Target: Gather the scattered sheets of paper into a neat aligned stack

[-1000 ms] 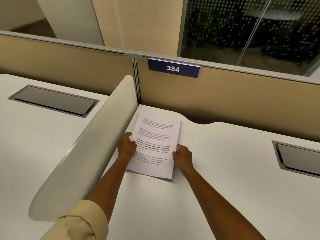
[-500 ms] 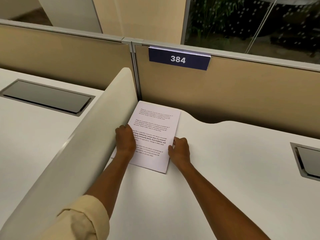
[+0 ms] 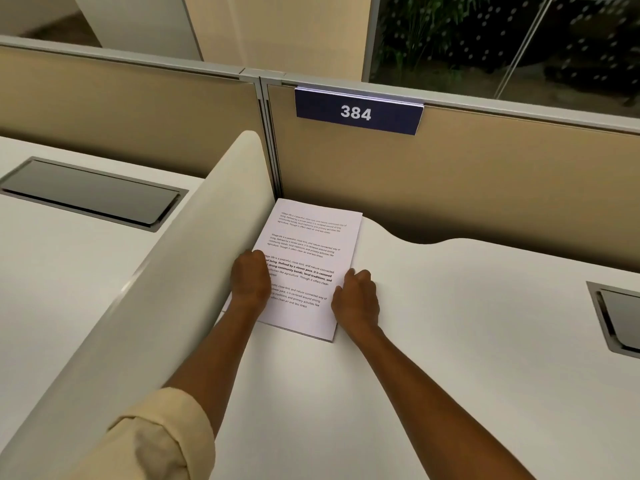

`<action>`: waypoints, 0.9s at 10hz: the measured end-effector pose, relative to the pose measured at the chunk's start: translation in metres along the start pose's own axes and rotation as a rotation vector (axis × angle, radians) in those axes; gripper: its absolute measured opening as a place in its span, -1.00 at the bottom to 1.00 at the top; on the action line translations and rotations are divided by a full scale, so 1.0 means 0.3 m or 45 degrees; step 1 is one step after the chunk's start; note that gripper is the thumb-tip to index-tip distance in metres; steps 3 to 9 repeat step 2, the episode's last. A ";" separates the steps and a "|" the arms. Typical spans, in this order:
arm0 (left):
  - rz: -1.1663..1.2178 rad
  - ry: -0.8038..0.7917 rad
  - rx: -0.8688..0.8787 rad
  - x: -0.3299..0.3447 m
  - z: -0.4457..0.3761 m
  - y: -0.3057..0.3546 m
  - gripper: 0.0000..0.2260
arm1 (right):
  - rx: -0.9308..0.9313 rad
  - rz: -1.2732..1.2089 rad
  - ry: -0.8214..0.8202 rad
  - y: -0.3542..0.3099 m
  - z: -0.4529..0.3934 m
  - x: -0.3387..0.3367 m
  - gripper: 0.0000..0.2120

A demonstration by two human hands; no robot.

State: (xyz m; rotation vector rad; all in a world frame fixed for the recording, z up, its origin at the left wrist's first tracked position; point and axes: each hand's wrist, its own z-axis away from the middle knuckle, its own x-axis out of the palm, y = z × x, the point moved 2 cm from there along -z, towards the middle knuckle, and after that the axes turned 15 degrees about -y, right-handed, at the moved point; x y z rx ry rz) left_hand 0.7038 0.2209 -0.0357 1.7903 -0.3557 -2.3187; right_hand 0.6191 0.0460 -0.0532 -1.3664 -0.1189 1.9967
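Sliding toward the surface's far corner by the divider [image 3: 180,258], the paper stack [image 3: 308,268] now lies nearer the partition. The left hand [image 3: 250,277] and right hand [image 3: 356,297] press its opposite long edges, fingers curled, apart. The stack looks aligned, so the task seems nearly done.

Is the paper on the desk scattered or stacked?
Stacked: the paper stack lies flat, edges layered, left hand and right hand at its sides.

This is an open-plan office with cubicle desks. A tan fabric partition [image 3: 485,174] with a grey metal top rail runs along the far edge of the white desk [image 3: 450,341] and carries a blue number plate [image 3: 356,111] reading 384, while a curved white divider [image 3: 166,289] separates this desk from its neighbour. Grey cable hatches [image 3: 93,192] are set flush into both desktops, and a glass wall [image 3: 502,39] stands beyond the partition.
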 end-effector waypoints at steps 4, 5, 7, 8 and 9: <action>0.111 0.107 0.095 -0.010 0.019 0.000 -0.65 | -0.061 -0.153 0.152 0.033 0.050 -0.021 -0.50; 0.111 0.107 0.095 -0.010 0.019 0.000 -0.65 | -0.061 -0.153 0.152 0.033 0.050 -0.021 -0.50; 0.111 0.107 0.095 -0.010 0.019 0.000 -0.65 | -0.061 -0.153 0.152 0.033 0.050 -0.021 -0.50; 0.111 0.107 0.095 -0.010 0.019 0.000 -0.65 | -0.061 -0.153 0.152 0.033 0.050 -0.021 -0.50; 0.111 0.107 0.095 -0.010 0.019 0.000 -0.65 | -0.061 -0.153 0.152 0.033 0.050 -0.021 -0.50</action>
